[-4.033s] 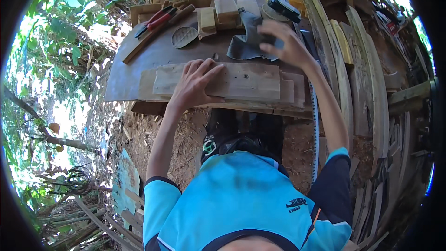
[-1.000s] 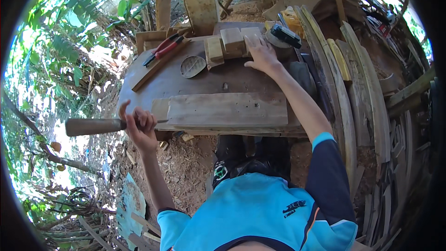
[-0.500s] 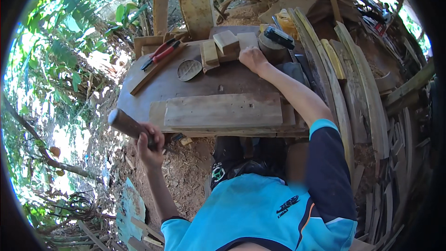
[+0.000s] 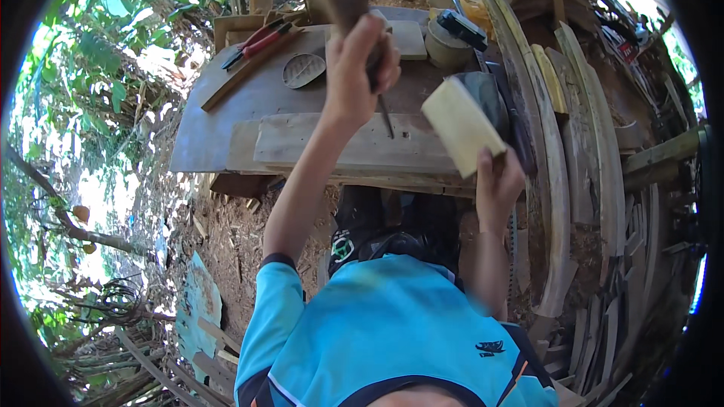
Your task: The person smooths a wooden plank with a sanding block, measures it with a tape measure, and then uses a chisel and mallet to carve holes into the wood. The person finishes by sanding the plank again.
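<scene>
At the far left of the surface (image 4: pixel 211 122), a narrow wooden strip (image 4: pixel 235 80) lies at a slant, with red-handled pliers (image 4: pixel 265 43) resting along its upper part. Right of them, a round disc (image 4: pixel 304 71) lies flat, near the left wrist but apart from it.

The left hand (image 4: pixel 356 68) is raised over the surface, its fingers closed around a wooden-handled tool (image 4: pixel 343 1). The thick handle sticks up and slightly left out of the fist; a thin dark shaft runs down and to the right, its end in front of a long flat board (image 4: pixel 317 145). Whether the tip touches that board cannot be told. The board lies along the near edge, below the left hand and to the left of the right one. Behind the left hand, a flat wooden piece (image 4: pixel 409 39) is partly hidden.

Farther right, a dark device (image 4: pixel 461 29) sits on top of a round container (image 4: pixel 446 49). In front, the right hand (image 4: pixel 499 187) grips a pale wooden block (image 4: pixel 460 122) by its lower end, thumb and fingers pinched narrow on it. The block tilts up and to the left, between the two hands, and partly covers a dark grey cloth (image 4: pixel 486 98). Long rough planks (image 4: pixel 555 188) stand in a row at the right.
</scene>
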Demonstrator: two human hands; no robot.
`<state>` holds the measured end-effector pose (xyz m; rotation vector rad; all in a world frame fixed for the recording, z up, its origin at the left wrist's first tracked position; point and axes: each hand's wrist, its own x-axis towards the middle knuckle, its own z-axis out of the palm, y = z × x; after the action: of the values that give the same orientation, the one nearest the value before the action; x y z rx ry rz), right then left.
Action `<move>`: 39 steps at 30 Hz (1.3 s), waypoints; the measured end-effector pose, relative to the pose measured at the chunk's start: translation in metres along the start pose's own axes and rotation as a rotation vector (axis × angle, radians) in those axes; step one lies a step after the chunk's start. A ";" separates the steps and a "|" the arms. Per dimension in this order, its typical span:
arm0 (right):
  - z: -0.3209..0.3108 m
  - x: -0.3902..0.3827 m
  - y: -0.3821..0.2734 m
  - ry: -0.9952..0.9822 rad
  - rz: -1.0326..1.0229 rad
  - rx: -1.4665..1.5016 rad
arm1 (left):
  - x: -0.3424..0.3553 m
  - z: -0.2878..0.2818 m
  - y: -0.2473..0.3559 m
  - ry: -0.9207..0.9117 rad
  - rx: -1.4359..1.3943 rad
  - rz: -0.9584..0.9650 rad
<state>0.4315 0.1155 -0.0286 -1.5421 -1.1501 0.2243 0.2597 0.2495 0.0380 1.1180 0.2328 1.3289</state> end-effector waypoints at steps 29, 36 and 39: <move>-0.004 -0.041 0.032 -0.005 0.318 0.330 | 0.004 0.028 -0.045 -0.002 0.115 0.015; -0.005 -0.040 0.036 -0.026 0.278 0.304 | 0.015 -0.011 -0.050 -0.067 -0.202 -0.165; -0.005 -0.039 0.034 -0.011 0.297 0.304 | 0.014 -0.009 -0.047 -0.068 -0.155 -0.121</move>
<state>0.4330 0.0873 -0.0718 -1.4333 -0.8454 0.5809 0.2879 0.2732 0.0050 1.0005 0.1426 1.1788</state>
